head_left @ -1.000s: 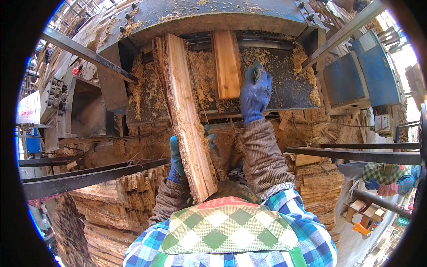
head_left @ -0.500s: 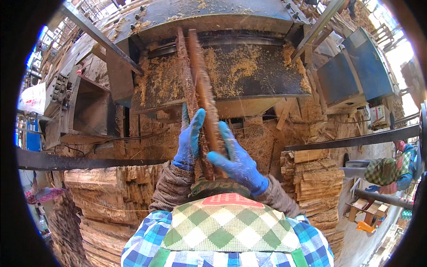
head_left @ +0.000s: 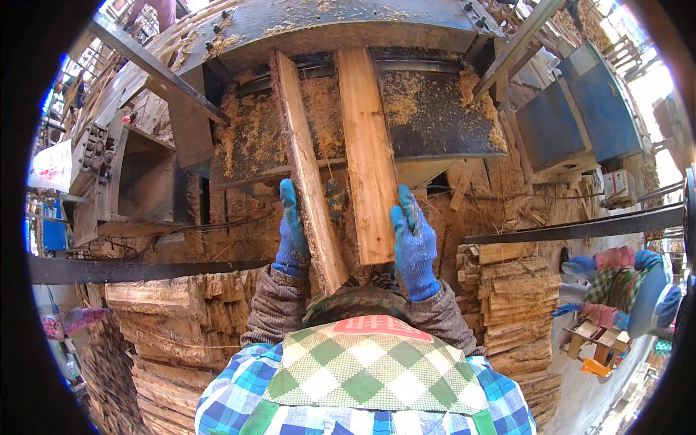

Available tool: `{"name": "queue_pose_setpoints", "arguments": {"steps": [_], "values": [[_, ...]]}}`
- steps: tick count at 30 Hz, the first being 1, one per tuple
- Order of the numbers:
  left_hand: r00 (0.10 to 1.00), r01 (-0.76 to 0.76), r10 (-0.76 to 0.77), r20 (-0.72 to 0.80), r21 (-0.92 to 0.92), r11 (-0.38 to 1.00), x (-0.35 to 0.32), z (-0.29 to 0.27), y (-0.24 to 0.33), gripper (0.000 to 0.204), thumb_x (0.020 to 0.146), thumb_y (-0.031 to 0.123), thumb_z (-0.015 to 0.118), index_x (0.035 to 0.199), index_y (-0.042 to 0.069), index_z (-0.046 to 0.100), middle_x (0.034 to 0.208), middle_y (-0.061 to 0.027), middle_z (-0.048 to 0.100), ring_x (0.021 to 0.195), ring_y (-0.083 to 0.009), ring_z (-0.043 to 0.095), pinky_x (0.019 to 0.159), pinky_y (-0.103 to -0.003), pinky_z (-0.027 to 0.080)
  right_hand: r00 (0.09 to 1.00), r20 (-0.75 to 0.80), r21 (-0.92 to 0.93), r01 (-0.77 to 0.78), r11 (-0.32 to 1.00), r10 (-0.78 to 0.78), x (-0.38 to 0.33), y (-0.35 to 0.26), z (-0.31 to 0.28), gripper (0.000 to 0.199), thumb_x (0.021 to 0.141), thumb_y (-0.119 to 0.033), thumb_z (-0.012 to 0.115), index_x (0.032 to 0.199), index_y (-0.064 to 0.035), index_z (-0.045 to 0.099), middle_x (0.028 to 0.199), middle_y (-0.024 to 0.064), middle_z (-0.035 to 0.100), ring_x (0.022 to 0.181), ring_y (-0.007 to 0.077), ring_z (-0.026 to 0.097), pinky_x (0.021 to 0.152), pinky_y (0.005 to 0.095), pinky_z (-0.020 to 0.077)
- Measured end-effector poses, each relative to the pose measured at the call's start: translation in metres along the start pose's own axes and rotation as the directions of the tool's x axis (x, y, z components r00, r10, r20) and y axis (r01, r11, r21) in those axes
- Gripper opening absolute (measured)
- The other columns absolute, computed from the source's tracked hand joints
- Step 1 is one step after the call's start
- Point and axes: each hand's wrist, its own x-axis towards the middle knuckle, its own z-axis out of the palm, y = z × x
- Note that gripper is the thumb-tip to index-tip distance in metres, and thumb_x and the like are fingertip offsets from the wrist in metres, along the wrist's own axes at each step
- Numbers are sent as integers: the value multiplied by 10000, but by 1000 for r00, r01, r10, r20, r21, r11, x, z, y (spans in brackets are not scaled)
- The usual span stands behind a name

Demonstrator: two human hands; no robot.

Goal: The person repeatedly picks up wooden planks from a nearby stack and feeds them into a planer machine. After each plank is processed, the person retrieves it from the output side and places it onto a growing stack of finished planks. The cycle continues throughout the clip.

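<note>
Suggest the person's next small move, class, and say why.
Probably ease the wider plank forward with the blue-gloved right hand: it sits at the plank's outer edge, and the plank's far end lies at the opening of the woodworking machine. The left hand seems busy supporting the narrower plank.

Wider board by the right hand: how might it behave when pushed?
The wider board is probably stiff; its long edges look fairly straight. Its broad flat face makes rolling unlikely. Sawdust on the machine bed might help it slide.
</note>
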Motion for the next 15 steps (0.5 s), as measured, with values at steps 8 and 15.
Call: {"name": "queue_pose_setpoints", "arguments": {"steps": [8,15], "values": [[991,49,-22,136,-201,978,2,-10,-3,712,1048,633,459,1557,136,437,1310,-110,641,1078,-237,674,897,-437,611,845,-197,-443,376,814,-497,149,-11,51,315,1050,-162,608,1289,37,661,1192,212,687,1084,342,681,895,398,578],[940,82,73,332,-431,898,11,-24,-21,526,1066,326,576,1501,49,476,1412,-182,607,1082,-317,705,894,-455,661,917,-311,-458,85,885,-249,217,-15,68,388,1042,-312,602,1300,-33,681,1247,203,667,1113,366,658,967,451,541]]}}
